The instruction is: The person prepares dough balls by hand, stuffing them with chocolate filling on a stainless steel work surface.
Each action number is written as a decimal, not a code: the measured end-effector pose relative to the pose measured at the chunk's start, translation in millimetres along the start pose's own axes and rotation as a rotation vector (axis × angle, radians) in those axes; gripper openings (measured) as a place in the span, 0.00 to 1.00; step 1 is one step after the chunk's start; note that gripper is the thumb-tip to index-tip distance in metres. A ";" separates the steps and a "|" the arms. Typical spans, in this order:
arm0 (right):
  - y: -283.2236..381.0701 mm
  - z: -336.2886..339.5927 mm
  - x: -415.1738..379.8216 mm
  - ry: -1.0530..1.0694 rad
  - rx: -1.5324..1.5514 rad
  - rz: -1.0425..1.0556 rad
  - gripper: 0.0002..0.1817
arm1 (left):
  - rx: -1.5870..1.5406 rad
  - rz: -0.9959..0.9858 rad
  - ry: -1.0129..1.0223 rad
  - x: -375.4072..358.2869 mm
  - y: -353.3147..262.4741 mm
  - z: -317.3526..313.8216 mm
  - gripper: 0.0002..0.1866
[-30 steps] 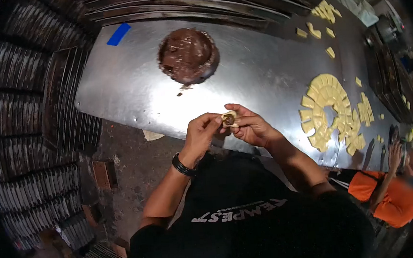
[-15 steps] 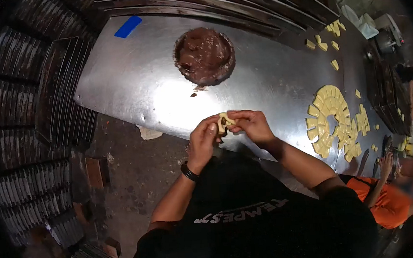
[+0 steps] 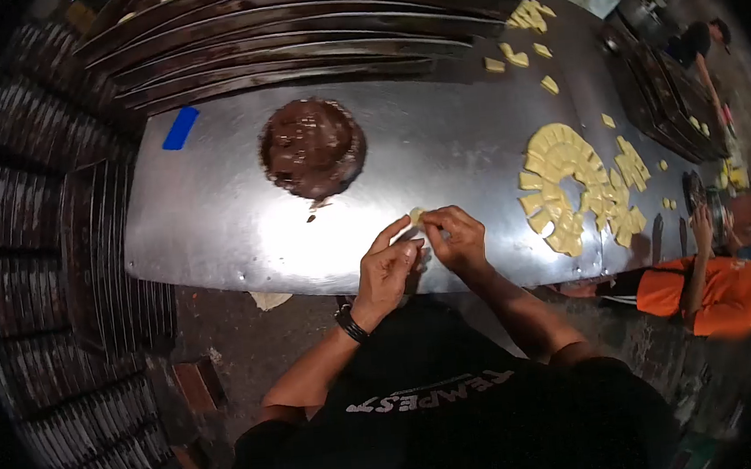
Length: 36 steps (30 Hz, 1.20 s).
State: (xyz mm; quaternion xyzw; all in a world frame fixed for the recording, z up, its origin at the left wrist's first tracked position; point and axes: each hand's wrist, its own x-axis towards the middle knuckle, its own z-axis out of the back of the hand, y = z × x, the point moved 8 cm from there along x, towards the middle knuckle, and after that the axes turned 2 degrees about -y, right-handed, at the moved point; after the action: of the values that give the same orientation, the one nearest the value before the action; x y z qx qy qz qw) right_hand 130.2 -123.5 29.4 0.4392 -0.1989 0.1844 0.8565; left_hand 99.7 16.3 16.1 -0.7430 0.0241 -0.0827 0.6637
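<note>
A small piece of pale yellow dough [image 3: 417,217] is pinched in the fingertips of my right hand [image 3: 459,238], above the front part of the metal table. Close on its left, my left hand [image 3: 384,276] has its thumb and index finger apart, the index fingertip near or touching the dough. Farther back on the metal table [image 3: 438,132] sits a round mound of brown filling [image 3: 312,148], with small crumbs at its front edge. Pale dough pieces [image 3: 562,145] lie in an overlapping ring on the right.
Dark metal trays [image 3: 289,38] line the table's back edge, and more trays [image 3: 104,256] are stacked left. A blue strip [image 3: 180,128] lies at the back left. Loose dough pieces [image 3: 516,56] lie back right. A person in orange [image 3: 707,294] and another person [image 3: 694,46] are at right.
The view has shifted, so the table and mound appear lower and farther left. My left thumb has parted from the dough, which now looks closed and compact in my right fingertips.
</note>
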 end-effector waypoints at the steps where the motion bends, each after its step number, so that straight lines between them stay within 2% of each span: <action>1: -16.9 10.7 -8.8 -0.027 -0.129 0.022 0.12 | -0.046 0.066 -0.013 -0.4 6.6 -6.8 0.17; 2: -38.6 16.7 -25.8 -0.050 -0.199 0.069 0.13 | -0.091 0.139 -0.030 -2.5 13.3 -9.3 0.16; 4: -62.4 27.1 -77.0 -0.140 0.426 -0.336 0.12 | -0.170 0.297 -0.145 -14.8 31.8 0.8 0.16; 5: -45.6 36.5 -68.1 0.068 0.086 -0.046 0.12 | -0.137 0.298 -0.234 -19.5 29.3 12.2 0.15; 6: -17.2 49.6 -57.5 0.171 -0.206 0.293 0.11 | -0.097 0.300 -0.328 -26.7 34.1 27.3 0.14; 7: -36.2 35.1 -39.1 0.468 -0.185 0.119 0.11 | -0.165 0.309 -0.419 -34.9 33.1 35.7 0.14; 9: -76.8 -3.8 -26.8 1.061 -0.147 -0.201 0.12 | -0.024 0.271 -0.537 -48.2 28.2 46.2 0.14; 11: -66.2 -6.1 25.9 0.434 -0.037 0.071 0.13 | -0.024 0.238 -0.573 -53.6 25.4 43.5 0.15; 14: -71.2 -49.1 7.2 0.502 -0.232 0.121 0.15 | -0.030 0.246 -0.617 -69.0 20.7 39.8 0.15; 17: -78.2 -25.4 -40.0 0.746 0.061 0.400 0.19 | -0.062 0.252 -0.689 -86.1 19.7 53.8 0.15; 19: -98.8 -11.7 -23.2 0.733 -0.078 0.393 0.20 | -0.103 0.266 -0.743 -96.9 21.0 66.9 0.15; 20: -102.6 -7.4 -6.8 0.616 -0.184 0.374 0.20 | -0.075 0.277 -0.753 -99.0 21.3 71.7 0.17; 23: -106.1 -30.2 23.1 0.267 -0.282 -0.028 0.19 | -0.081 0.248 -0.634 -91.1 28.8 87.0 0.17; 24: -95.3 -36.3 19.0 0.194 -0.290 -0.042 0.18 | -0.087 0.260 -0.589 -88.4 28.9 91.0 0.16; 27: -61.9 -38.3 -15.4 0.287 -0.299 0.083 0.17 | -0.105 0.254 -0.452 -64.8 17.9 110.0 0.14; 30: -78.1 -8.7 -37.1 0.278 -0.173 -0.046 0.17 | -0.100 0.306 -0.427 -55.2 11.7 135.6 0.15; 31: -90.2 -4.3 -30.6 0.365 -0.158 -0.354 0.18 | -0.099 0.321 -0.417 -52.1 12.5 143.1 0.15; 33: -67.6 7.2 13.8 0.213 -0.139 -0.446 0.18 | -0.054 0.291 -0.328 -43.0 16.4 150.9 0.14; 35: -20.3 13.4 77.5 -0.026 -0.069 -0.254 0.19 | 0.032 0.224 -0.246 -29.9 19.6 151.0 0.13; 36: -8.0 13.5 92.7 -0.210 -0.032 -0.176 0.19 | 0.105 0.217 -0.216 -21.6 8.7 146.4 0.12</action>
State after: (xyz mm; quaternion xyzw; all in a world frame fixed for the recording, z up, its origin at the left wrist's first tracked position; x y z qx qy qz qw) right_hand 210.8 -125.9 77.8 0.4582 -0.2510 0.0584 0.8507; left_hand 101.8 162.2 -9.9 -0.7048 0.0282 0.0686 0.7055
